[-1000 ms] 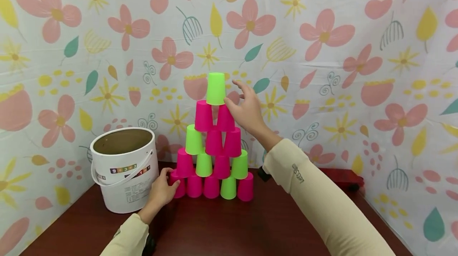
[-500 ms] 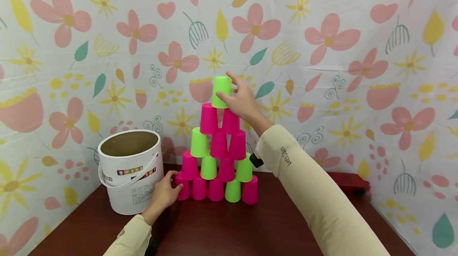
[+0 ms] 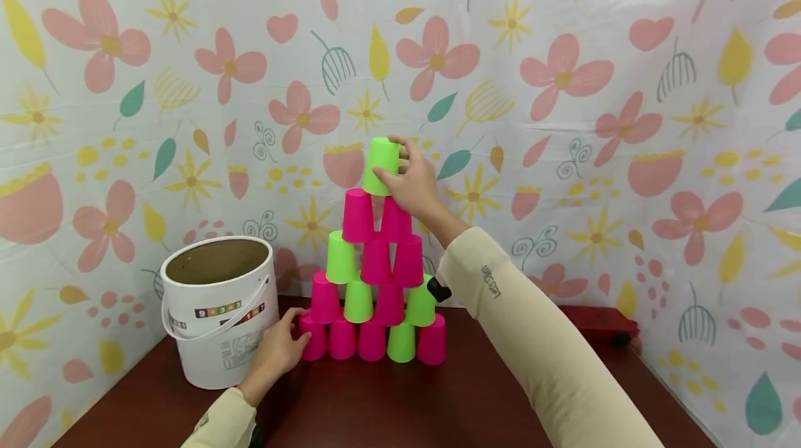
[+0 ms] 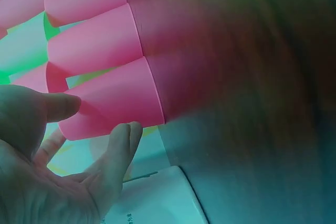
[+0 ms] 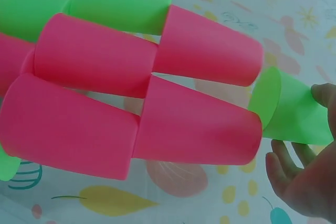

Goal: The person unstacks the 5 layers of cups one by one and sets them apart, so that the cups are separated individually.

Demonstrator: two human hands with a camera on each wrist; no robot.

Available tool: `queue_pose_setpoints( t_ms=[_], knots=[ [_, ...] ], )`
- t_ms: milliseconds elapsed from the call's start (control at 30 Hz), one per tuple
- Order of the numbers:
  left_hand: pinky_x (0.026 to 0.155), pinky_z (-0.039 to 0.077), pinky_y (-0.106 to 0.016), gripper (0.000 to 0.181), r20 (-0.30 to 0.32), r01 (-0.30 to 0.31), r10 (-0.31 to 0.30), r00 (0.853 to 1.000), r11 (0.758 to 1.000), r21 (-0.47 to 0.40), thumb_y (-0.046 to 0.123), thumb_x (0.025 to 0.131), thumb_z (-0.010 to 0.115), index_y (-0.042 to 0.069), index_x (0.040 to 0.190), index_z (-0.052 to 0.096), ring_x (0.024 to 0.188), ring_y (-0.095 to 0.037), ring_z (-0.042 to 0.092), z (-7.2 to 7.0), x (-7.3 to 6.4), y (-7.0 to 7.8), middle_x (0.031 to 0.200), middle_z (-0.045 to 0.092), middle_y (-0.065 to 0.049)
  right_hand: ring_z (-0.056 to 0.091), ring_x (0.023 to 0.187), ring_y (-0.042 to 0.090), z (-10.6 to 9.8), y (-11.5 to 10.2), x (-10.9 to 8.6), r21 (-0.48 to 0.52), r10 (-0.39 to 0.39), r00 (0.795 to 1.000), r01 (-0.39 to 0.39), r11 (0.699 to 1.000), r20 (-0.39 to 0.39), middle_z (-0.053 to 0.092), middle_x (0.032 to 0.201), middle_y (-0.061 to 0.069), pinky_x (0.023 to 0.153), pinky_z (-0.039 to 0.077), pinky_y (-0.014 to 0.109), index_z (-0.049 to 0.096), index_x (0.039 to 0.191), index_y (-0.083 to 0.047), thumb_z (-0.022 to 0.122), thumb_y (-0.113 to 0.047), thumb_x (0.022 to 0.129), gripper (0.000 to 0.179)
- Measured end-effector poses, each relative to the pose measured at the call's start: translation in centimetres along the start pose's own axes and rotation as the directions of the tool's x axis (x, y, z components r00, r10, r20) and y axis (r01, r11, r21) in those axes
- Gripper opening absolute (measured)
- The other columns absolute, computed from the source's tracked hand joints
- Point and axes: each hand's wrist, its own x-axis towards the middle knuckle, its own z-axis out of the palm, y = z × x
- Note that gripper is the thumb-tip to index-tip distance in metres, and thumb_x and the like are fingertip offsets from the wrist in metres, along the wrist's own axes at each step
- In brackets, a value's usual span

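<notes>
A pyramid of upside-down pink and green cups stands on a dark red-brown table (image 3: 375, 406). On top is a green cup (image 3: 378, 157), which my right hand (image 3: 414, 180) holds with the thumb on its near side and the fingers behind. In the right wrist view this cup (image 5: 294, 108) leans, its open rim showing against the two pink cups below. Down at the bottom row's left end, my left hand (image 3: 278, 345) holds a pink cup (image 3: 316, 338) between thumb and fingers. The left wrist view has the thumb on that cup (image 4: 115, 100) and fingertips near its rim.
A white bucket (image 3: 194, 323) with a handle stands close left of my left hand. At the back right lies a red object (image 3: 597, 321), partly behind my right sleeve. A flower-patterned sheet (image 3: 563, 156) hangs behind the table.
My right hand has come in from beside the top green cup and taken hold of it. The left hand stays at the bottom-left pink cup. The head view shifts slightly.
</notes>
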Motion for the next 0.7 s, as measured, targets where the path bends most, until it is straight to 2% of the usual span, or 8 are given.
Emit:
queue_pose_setpoints(
  t_ms=[133, 233, 300, 500, 567, 700],
  knots=[
    [0.06, 0.048, -0.042, 0.042, -0.004, -0.028, 0.028, 1.0, 0.997, 0.07, 0.016, 0.086, 0.074, 0.015, 0.126, 0.061, 0.081, -0.03, 0.064, -0.1, 0.1, 0.0, 0.1, 0.068, -0.018, 0.07, 0.095, 0.032, -0.9, -0.3, -0.5, 0.06, -0.034, 0.999, 0.036, 0.998, -0.038, 0.056, 0.131, 0.016, 0.073, 0.059, 0.04, 0.043, 0.143, -0.013, 0.072, -0.014, 0.091, 0.059],
    [0.052, 0.044, -0.04, 0.041, 0.0, -0.049, 0.049, 0.999, 0.992, 0.121, 0.019, 0.086, 0.075, 0.017, 0.125, 0.062, 0.072, -0.028, 0.061, -0.3, 0.3, 0.1, 0.098, 0.067, -0.018, 0.07, 0.093, 0.032, -2.0, -0.6, -1.1, 0.065, -0.066, 0.995, 0.07, 0.995, -0.071, 0.057, 0.13, 0.016, 0.072, 0.059, 0.039, 0.045, 0.142, -0.013, 0.073, -0.014, 0.09, 0.059],
    [0.051, 0.043, -0.04, 0.041, 0.006, -0.048, 0.047, 0.999, 0.99, 0.133, 0.02, 0.085, 0.075, 0.018, 0.124, 0.062, 0.072, -0.027, 0.06, -0.4, 0.3, 0.1, 0.098, 0.066, -0.018, 0.07, 0.095, 0.031, -2.9, -0.9, -1.8, 0.048, -0.07, 0.994, 0.074, 0.996, -0.089, 0.057, 0.131, 0.015, 0.072, 0.059, 0.039, 0.047, 0.141, -0.014, 0.074, -0.015, 0.09, 0.058],
    [0.068, 0.051, -0.045, 0.045, 0.047, -0.056, 0.054, 0.997, 0.998, 0.031, 0.016, 0.086, 0.076, 0.011, 0.124, 0.055, 0.083, -0.031, 0.065, -0.2, 0.3, 0.0, 0.101, 0.069, -0.017, 0.067, 0.097, 0.032, -5.4, -1.0, -4.4, -0.015, -0.113, 0.984, 0.112, 0.994, -0.137, 0.058, 0.129, 0.016, 0.071, 0.059, 0.041, 0.051, 0.139, -0.016, 0.075, -0.017, 0.088, 0.056],
    [0.072, 0.051, -0.047, 0.044, 0.051, -0.054, 0.054, 0.997, 0.999, 0.002, 0.014, 0.086, 0.075, 0.01, 0.124, 0.053, 0.086, -0.032, 0.066, 0.0, 0.4, -0.1, 0.104, 0.069, -0.017, 0.067, 0.096, 0.032, -6.2, -0.7, -5.4, -0.021, -0.128, 0.981, 0.126, 0.992, -0.144, 0.059, 0.127, 0.016, 0.07, 0.059, 0.038, 0.052, 0.139, -0.015, 0.075, -0.016, 0.088, 0.056],
    [0.075, 0.051, -0.048, 0.041, 0.037, -0.061, 0.061, 0.997, 0.998, 0.002, 0.013, 0.087, 0.074, 0.011, 0.123, 0.054, 0.089, -0.033, 0.066, 0.2, 0.4, -0.2, 0.108, 0.069, -0.017, 0.067, 0.096, 0.03, -7.6, -0.1, -8.0, -0.026, -0.136, 0.98, 0.133, 0.991, -0.148, 0.061, 0.123, 0.016, 0.07, 0.056, 0.027, 0.052, 0.139, -0.012, 0.074, -0.013, 0.088, 0.055]
  ],
)
